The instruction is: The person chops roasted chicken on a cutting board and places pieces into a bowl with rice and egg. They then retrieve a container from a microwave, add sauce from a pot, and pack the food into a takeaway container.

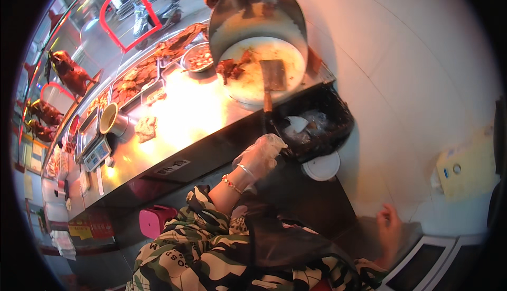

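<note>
My left hand [263, 152], in a clear plastic glove, hangs in front of the counter edge, beside the black bin [342, 126]. Its fingers are curled and partly hidden, so I cannot tell whether they hold anything. A bead bracelet and a bangle circle that wrist. Off to the right, near the wall, my bare right hand [388, 223] has loosely bent fingers and nothing visible in it. On the round white chopping block [257, 93] lies a cleaver [274, 75], its wooden handle jutting past the counter edge. Chopped roast meat [229, 70] sits at the block's left.
A curved metal guard [293, 17] rises behind the block. The steel counter [186, 132], partly lost in glare, holds a cloth [145, 128], metal pot [113, 120], scale [97, 155] and meat trays [134, 79]. Roast ducks [71, 71] hang left. Below are a pink stool [152, 223] and white lid [323, 167].
</note>
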Available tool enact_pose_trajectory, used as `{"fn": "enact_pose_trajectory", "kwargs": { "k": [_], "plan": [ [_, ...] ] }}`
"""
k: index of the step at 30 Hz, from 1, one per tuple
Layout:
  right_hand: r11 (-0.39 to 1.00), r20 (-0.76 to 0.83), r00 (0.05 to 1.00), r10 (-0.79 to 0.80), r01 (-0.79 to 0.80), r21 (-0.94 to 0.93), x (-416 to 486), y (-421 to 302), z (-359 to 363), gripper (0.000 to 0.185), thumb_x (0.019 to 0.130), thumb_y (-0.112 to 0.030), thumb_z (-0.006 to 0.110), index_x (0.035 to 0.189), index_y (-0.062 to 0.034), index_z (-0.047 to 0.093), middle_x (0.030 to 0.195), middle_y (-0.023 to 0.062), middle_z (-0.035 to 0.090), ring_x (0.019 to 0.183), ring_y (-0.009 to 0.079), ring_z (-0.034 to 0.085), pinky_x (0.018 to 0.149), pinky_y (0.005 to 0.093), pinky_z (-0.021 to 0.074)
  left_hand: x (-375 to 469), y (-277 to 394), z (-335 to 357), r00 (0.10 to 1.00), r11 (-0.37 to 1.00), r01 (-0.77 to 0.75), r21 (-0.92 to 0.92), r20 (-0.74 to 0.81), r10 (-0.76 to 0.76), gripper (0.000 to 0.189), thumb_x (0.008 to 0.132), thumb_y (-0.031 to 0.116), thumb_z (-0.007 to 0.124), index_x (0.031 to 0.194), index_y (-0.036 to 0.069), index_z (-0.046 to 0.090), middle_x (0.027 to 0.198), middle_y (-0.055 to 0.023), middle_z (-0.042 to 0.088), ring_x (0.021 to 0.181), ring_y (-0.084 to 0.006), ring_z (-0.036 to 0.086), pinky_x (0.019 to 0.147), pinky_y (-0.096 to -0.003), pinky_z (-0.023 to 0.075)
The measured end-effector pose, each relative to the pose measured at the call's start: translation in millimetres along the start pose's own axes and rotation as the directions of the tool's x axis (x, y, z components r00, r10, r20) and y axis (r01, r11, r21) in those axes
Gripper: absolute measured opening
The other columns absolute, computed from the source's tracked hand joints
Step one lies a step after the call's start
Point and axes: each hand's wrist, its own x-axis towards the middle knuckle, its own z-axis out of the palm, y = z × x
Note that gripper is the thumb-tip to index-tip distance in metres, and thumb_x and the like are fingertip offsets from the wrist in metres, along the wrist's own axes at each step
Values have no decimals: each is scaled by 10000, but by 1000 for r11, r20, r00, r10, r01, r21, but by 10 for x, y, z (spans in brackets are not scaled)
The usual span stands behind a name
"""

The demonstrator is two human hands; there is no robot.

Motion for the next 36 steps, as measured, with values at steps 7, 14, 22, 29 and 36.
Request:
{"fn": "enact_pose_trajectory", "kwargs": {
  "k": [7,14,22,29,36],
  "plan": [
    [991,335,941,-45,-2,137,1052,-1196,1254,290,784,-148,662,1038,-21,601,802,118,643,743,228,639,662,328,490,699,743,-1390,767,894,26,447,-583,269,415,856,264,588,1179,32,472,976,-80,542,826,-186,525,668,-292,443],
    [981,336,935,-112,50,188,1989,-2069,2081,317,782,-160,666,1057,-18,596,821,111,650,742,226,642,669,308,494,1964,1396,-2340,726,113,47,992,-112,679,568,657,217,737,1136,21,505,1315,-223,375,1247,-416,326,1035,-480,283],
    [991,398,915,60,-104,89,2276,-2292,2370,299,792,-154,655,1052,-19,597,802,110,652,729,227,647,660,313,499,2851,1016,-2825,714,-211,267,940,-46,698,241,738,192,587,958,96,567,1323,-153,394,1228,-435,329,955,-569,303],
    [982,385,919,80,-138,126,2498,-2287,2441,288,815,-121,627,1064,15,573,768,91,647,742,187,637,668,292,474,3068,1260,-3180,831,-192,101,976,23,556,270,738,163,585,990,96,520,1319,-166,396,1175,-398,424,842,-519,436],
    [975,400,906,138,-196,108,2593,-2346,2588,302,801,-178,650,1060,-33,597,820,108,655,743,232,644,661,315,498,4168,1544,-3425,828,-160,-90,983,163,537,268,777,131,543,1045,112,540,1338,-166,360,1196,-383,410,892,-480,446]
  ]
}}
